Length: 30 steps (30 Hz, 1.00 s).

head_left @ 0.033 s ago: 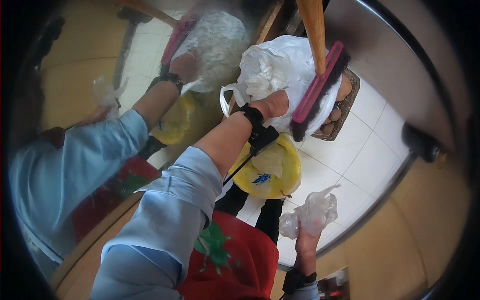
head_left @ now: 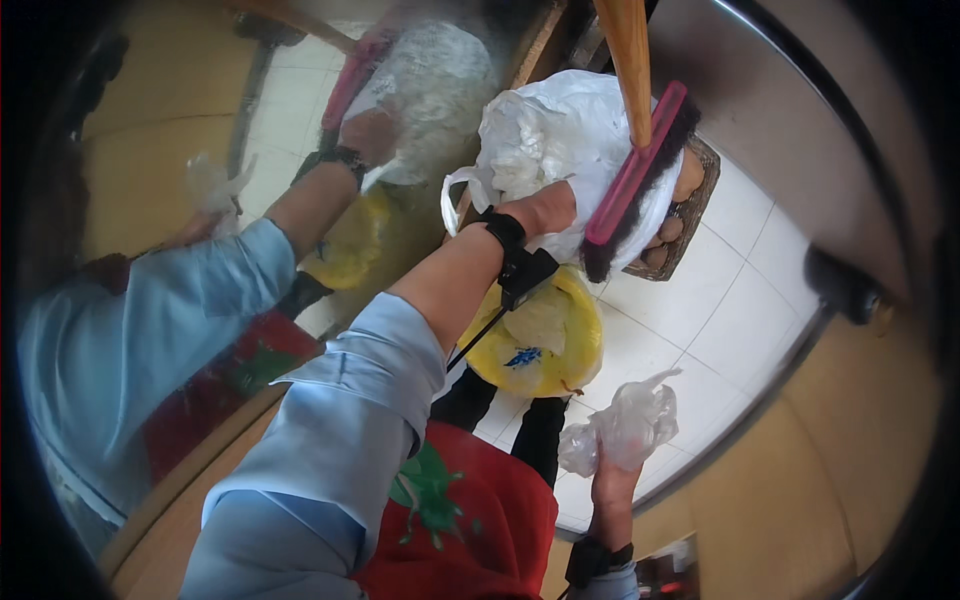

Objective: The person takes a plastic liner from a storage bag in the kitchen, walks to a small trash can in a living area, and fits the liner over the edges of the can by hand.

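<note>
My left hand (head_left: 545,208) is closed at the lower edge of a big white plastic bag (head_left: 535,135), fingers curled against it and partly hidden. A broom with a pink head (head_left: 630,175) and wooden handle (head_left: 622,60) lies against the bag's right side. Below my left wrist is a yellow bin (head_left: 585,340) with a plastic liner and some pale rubbish inside. At lower right, my right hand (head_left: 615,485) is closed on a crumpled translucent plastic bag (head_left: 640,420).
A wicker basket of brown round produce (head_left: 680,225) sits behind the broom on white tiles (head_left: 750,310). A glossy surface (head_left: 160,130) on the left reflects my arms. A curved dark-edged metal surface (head_left: 820,110) and wood panels (head_left: 800,470) are at the right.
</note>
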Each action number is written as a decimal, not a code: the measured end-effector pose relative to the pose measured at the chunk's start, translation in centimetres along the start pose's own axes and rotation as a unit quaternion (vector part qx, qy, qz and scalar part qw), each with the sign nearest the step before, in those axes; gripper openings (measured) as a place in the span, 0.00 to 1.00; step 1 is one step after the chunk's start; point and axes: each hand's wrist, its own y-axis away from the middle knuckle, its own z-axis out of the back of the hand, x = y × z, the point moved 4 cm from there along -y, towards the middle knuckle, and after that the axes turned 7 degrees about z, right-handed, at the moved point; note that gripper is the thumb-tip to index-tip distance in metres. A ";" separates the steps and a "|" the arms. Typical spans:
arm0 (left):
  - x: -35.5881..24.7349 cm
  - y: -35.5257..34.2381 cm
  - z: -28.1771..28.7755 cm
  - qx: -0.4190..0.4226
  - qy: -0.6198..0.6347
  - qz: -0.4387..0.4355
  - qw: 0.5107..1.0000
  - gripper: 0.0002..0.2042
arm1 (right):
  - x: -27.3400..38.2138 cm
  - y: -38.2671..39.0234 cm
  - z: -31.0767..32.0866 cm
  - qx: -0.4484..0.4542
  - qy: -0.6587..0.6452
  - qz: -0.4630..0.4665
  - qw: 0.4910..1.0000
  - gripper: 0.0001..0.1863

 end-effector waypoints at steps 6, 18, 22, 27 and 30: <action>-2.9 1.3 0.3 0.180 -0.108 0.158 0.965 0.09 | 0.0 0.2 0.3 -0.002 0.033 -0.011 0.999 0.21; 0.1 3.0 2.3 0.084 -0.215 0.175 0.957 0.08 | -1.6 0.6 0.1 -0.013 -0.011 -0.004 1.000 0.17; 0.2 3.3 6.1 -0.045 -0.158 0.175 0.971 0.07 | -1.1 0.7 0.0 -0.024 -0.023 -0.013 0.999 0.16; 2.3 6.0 7.5 -0.179 0.544 0.351 0.741 0.09 | -0.7 0.7 -0.7 -0.016 -0.037 -0.007 0.999 0.16; 2.6 6.0 7.9 -0.215 0.621 0.336 0.675 0.08 | -1.2 0.6 -0.7 -0.015 -0.037 -0.008 0.999 0.16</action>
